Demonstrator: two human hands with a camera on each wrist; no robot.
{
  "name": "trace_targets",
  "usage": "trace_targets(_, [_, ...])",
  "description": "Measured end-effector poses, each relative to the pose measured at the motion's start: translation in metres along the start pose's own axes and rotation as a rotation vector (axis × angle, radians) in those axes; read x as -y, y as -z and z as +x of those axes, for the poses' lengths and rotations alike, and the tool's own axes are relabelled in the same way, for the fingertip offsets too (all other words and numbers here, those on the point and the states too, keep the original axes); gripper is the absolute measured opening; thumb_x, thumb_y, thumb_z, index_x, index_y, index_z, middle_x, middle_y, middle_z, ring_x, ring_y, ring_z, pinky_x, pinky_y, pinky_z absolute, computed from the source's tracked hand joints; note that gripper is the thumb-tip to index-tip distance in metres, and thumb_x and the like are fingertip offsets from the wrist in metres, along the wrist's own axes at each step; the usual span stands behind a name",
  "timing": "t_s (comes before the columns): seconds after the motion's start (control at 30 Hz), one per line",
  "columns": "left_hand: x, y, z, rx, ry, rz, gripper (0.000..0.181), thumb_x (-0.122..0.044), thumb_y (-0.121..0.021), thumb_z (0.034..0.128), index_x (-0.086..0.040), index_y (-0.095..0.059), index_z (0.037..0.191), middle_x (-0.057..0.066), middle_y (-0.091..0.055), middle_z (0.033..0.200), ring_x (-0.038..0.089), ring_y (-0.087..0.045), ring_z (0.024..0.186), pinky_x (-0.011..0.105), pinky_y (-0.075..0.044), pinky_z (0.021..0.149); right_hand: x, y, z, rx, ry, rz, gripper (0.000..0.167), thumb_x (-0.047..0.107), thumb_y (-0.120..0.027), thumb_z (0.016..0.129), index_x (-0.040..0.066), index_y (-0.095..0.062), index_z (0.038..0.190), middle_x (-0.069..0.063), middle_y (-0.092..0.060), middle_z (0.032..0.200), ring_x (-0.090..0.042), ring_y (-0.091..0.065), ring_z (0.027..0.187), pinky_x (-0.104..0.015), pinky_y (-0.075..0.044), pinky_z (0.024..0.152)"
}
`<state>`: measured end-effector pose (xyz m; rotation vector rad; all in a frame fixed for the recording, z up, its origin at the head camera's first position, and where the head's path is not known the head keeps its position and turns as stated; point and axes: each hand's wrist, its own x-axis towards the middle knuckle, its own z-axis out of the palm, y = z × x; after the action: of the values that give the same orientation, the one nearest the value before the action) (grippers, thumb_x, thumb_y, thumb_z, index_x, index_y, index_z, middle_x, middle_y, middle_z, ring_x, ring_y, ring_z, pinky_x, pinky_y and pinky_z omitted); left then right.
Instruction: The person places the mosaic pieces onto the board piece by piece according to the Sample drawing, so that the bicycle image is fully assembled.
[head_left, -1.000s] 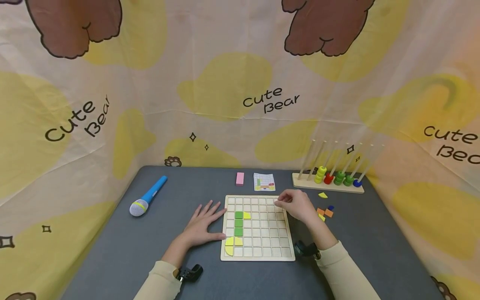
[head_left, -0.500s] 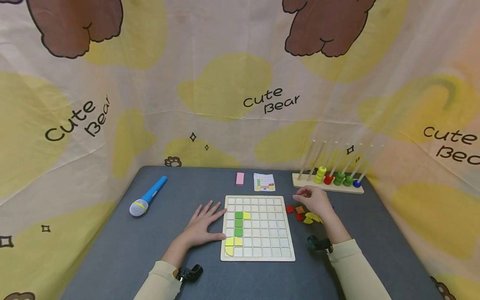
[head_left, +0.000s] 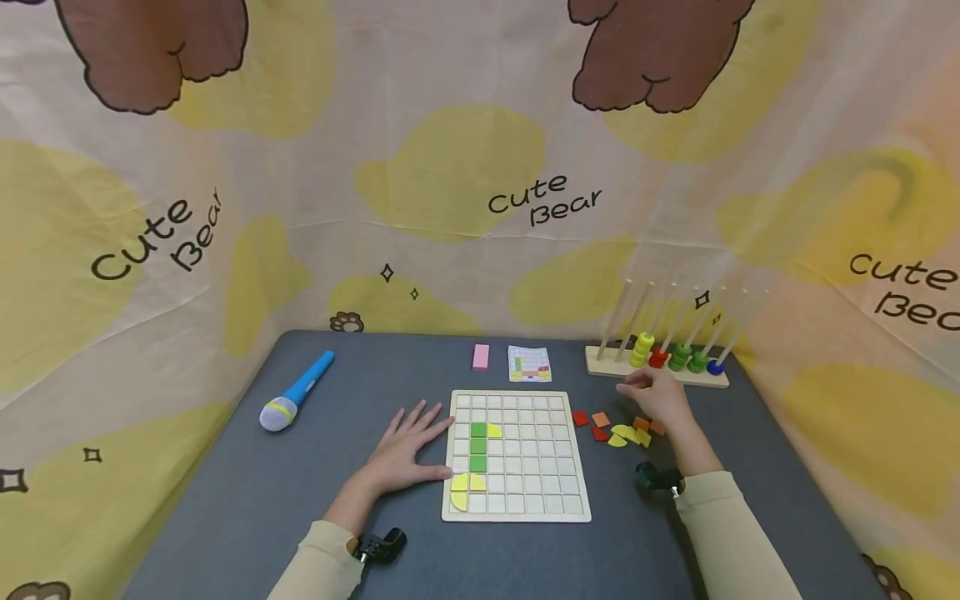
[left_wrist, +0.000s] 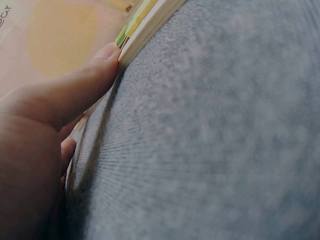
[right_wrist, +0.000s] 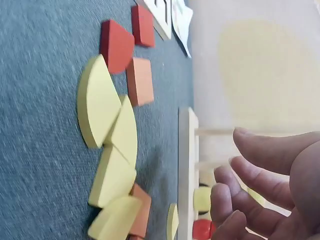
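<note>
A pale wooden grid board (head_left: 532, 467) lies on the table. Green squares (head_left: 478, 446) and several yellow pieces (head_left: 477, 482) fill some of its cells. My left hand (head_left: 408, 454) has its fingers spread, and its thumb (left_wrist: 95, 75) touches the board's left edge. Over the table to the right of the board, my right hand (head_left: 663, 398) hovers near a loose cluster of red (head_left: 581, 418), orange (head_left: 601, 419) and yellow pieces (head_left: 624, 432). In the right wrist view its fingers (right_wrist: 260, 175) are loosely bent, the thumb stands apart, and no piece shows between them.
Behind the right hand stands a bead-counting rack (head_left: 600, 363) with upright pegs and coloured beads. A printed pattern card (head_left: 529, 364) and a pink block (head_left: 481, 357) lie behind the board. Far left is a blue toy microphone (head_left: 296, 392).
My right hand has moved right, from the board's upper right corner to beyond the loose pieces, uncovering the red, orange and yellow ones. The left hand has stayed put.
</note>
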<state>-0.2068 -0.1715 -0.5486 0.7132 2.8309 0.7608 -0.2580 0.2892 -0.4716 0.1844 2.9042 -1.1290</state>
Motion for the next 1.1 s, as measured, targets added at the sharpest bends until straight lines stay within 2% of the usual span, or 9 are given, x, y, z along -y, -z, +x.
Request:
trace_targets(0.3, [-0.001,-0.001,0.001,0.009,0.005,0.002,0.091,-0.071,-0.066,0.083,-0.033,-0.032,0.159,-0.001,-0.019,0.169,0.029,-0.004,0.158,0.058,0.0,0.124,-0.029,0.008,0.011,-0.005,-0.128,-0.011,0.045,0.033,-0.068,0.097,0.0,-0.063,0.126,-0.026,-0.062,0.122,-0.035,-0.058,0.098,-0.039,-0.053,0.078])
trace_targets(0.6, [0.0,-0.002,-0.001,0.003,0.009,-0.002,0.09,-0.069,-0.066,0.0839,-0.032,-0.033,0.159,0.0,-0.021,0.169,0.031,-0.006,0.158,0.059,-0.001,0.124,-0.045,0.007,0.022,-0.029,-0.244,-0.093,0.054,0.039,-0.07,0.095,-0.002,-0.059,0.129,-0.024,-0.063,0.116,-0.036,-0.058,0.098,-0.046,-0.049,0.079])
trace_targets(0.73, [-0.001,0.0,-0.001,0.016,0.017,0.0,0.09,-0.07,-0.065,0.0841,-0.032,-0.033,0.159,0.0,-0.02,0.169,0.031,-0.004,0.158,0.059,0.0,0.124,-0.048,0.005,0.027,-0.017,-0.257,-0.106,0.051,0.035,-0.07,0.095,-0.001,-0.06,0.129,-0.026,-0.063,0.121,-0.039,-0.057,0.102,-0.051,-0.049,0.085])
trace_targets(0.87, [-0.001,0.002,-0.001,0.015,0.011,-0.002,0.09,-0.07,-0.065,0.0841,-0.031,-0.032,0.159,0.001,-0.02,0.169,0.031,-0.004,0.158,0.06,0.0,0.124,-0.05,0.003,0.03,-0.026,-0.254,-0.123,0.047,0.033,-0.07,0.096,0.001,-0.061,0.129,-0.026,-0.062,0.122,-0.041,-0.056,0.104,-0.052,-0.047,0.084])
trace_targets(1.1, [-0.001,0.001,0.0,0.01,0.006,0.007,0.091,-0.071,-0.065,0.0835,-0.032,-0.033,0.159,0.001,-0.02,0.169,0.031,-0.005,0.158,0.061,-0.001,0.124,-0.05,0.001,0.031,-0.031,-0.278,-0.094,0.039,0.028,-0.072,0.095,-0.001,-0.064,0.12,-0.025,-0.062,0.117,-0.037,-0.056,0.096,-0.043,-0.047,0.076])
